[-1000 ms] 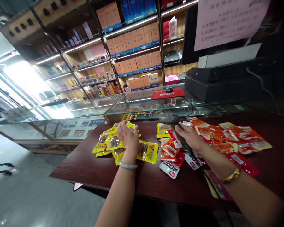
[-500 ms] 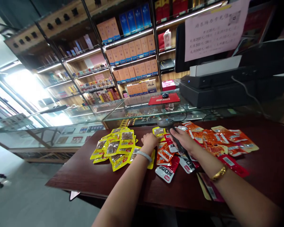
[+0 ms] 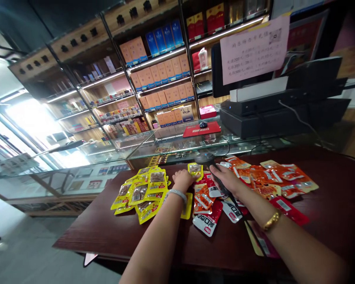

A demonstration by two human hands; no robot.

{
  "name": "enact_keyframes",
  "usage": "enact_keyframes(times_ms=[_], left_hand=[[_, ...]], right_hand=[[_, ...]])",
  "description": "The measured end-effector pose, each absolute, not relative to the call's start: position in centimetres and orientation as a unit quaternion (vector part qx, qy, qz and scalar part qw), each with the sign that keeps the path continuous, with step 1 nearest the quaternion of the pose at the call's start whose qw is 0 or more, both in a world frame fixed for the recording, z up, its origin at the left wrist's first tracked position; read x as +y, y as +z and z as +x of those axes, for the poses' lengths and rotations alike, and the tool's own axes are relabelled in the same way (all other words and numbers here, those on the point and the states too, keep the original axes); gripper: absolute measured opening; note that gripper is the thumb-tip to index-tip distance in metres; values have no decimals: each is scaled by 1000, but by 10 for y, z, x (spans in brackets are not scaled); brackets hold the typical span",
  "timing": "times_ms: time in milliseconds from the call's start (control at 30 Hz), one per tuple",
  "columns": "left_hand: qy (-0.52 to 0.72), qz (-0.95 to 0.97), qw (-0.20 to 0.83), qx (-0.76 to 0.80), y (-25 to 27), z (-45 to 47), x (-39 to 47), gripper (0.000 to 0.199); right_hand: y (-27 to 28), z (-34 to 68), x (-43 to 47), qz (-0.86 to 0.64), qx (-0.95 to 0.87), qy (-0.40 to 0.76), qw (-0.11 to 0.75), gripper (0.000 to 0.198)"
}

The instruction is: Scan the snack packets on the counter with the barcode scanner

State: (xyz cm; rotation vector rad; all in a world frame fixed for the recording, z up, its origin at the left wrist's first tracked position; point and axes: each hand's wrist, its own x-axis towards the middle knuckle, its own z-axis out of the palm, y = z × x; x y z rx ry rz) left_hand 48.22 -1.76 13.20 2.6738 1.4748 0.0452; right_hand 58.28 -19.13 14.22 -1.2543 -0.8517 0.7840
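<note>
My left hand [image 3: 183, 179], its fingers curled, is at the lower left edge of a small yellow snack packet [image 3: 195, 171] and seems to pinch it; the fingertips are partly hidden. My right hand [image 3: 225, 178] is wrapped round the handle of a black barcode scanner [image 3: 205, 158], whose head is just above and right of that packet. Left of my left hand lies a pile of yellow snack packets [image 3: 139, 193]. Under and beside my right hand are orange packets [image 3: 205, 196] and red-and-white packets [image 3: 207, 221]. More orange packets [image 3: 264, 174] spread to the right.
The packets lie on a dark wooden counter [image 3: 90, 223]. Behind it is a glass display case [image 3: 177, 146] with a red mat [image 3: 192, 129] and a mouse [image 3: 203, 124]. A monitor bearing a pink paper sign [image 3: 254, 49] stands at the back right. Boxed goods fill the shelves.
The view has shifted slightly, so the counter sits lower and farther left. My left hand has drawn back a little to the left and its fingers look more curled. My right hand keeps the barcode scanner.
</note>
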Motion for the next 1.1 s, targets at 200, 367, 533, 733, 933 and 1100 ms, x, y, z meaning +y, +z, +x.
enact_keyframes(times_ms=[200, 367, 533, 733, 933, 1100], left_hand=[[-8, 897, 38, 440, 135, 460, 3, 65], [-23, 903, 75, 423, 143, 445, 8, 60], [18, 868, 41, 494, 146, 450, 3, 82], [25, 887, 70, 457, 137, 455, 1, 51], [217, 844, 198, 449, 121, 437, 0, 37], [264, 826, 228, 444, 116, 430, 1, 42]], right_hand=[[141, 584, -190, -555, -374, 342, 660, 48], [141, 581, -190, -560, -376, 350, 650, 48], [143, 581, -191, -566, -382, 354, 639, 47], [143, 583, -192, -574, -384, 356, 629, 47], [141, 579, -190, -565, -381, 363, 636, 47], [144, 575, -192, -536, -373, 384, 653, 48]])
